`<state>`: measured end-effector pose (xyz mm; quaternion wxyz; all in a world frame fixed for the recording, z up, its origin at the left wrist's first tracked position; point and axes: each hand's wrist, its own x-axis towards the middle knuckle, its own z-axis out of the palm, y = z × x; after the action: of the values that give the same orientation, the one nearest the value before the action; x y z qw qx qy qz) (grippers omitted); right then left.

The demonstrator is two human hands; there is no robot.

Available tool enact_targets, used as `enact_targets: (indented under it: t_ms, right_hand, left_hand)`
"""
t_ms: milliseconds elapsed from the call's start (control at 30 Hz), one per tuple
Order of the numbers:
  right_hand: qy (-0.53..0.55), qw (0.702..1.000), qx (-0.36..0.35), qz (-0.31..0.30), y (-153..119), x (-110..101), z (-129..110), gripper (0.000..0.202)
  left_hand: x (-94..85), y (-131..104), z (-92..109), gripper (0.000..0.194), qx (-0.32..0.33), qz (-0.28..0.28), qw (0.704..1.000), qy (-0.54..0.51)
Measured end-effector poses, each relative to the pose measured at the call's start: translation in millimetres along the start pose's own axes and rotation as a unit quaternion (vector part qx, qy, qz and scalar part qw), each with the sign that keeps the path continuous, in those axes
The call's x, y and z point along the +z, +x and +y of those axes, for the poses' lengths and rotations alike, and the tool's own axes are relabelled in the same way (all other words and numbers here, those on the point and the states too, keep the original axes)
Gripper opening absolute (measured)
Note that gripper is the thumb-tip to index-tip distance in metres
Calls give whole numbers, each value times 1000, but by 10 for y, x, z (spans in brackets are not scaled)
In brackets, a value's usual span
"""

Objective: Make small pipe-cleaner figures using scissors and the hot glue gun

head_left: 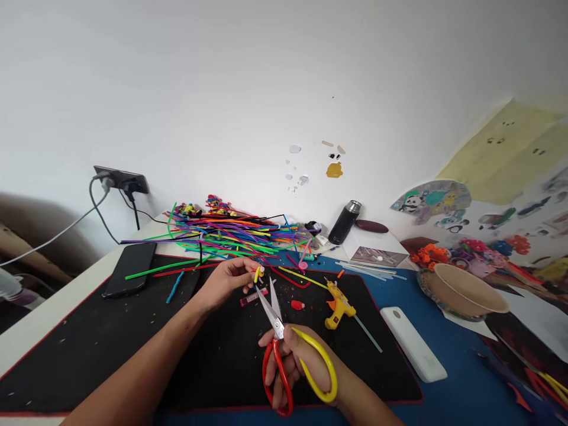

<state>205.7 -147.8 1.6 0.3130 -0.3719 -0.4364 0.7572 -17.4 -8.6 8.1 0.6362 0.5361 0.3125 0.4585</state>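
Between its fingertips my left hand (234, 276) pinches a small yellow craft piece (258, 274), which has a pale bit on it. My right hand (295, 355) is wrapped round a pair of scissors (277, 324) with one red and one yellow handle. The scissor blades are parted and point up, their tips just below the yellow piece. On the black mat (222, 361) behind the blades lies a small red and white packet (254, 297). A small red piece (297, 305) rests to the right of the blades.
Colourful pipe cleaners (235, 234) are heaped along the wall. A yellow glue gun (339, 306) lies right of the scissors, near a white power bank (412, 343). A black phone (129, 271) is at the left, a black flask (345, 223) at the back, a bowl (470, 290) at the right.
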Motion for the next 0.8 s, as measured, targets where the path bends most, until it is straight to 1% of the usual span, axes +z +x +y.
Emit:
enact_targets:
  t_ms: [100, 333, 500, 800]
  right_hand:
    - [-1, 1000, 4, 9, 25, 18, -30, 89]
    - [0, 1000, 15, -2, 22, 37, -113, 85]
    - [-2, 1000, 11, 16, 29, 58, -137, 85]
    - [-5, 999, 17, 37, 71, 89, -118, 81]
  left_hand:
    - [-8, -16, 5, 38, -12, -29, 999, 12]
    - [-21, -31, -26, 39, -39, -75, 996, 29]
    - [-18, -40, -23, 37, -38, -93, 994, 28]
    - [5, -49, -2, 35, -42, -109, 991, 73]
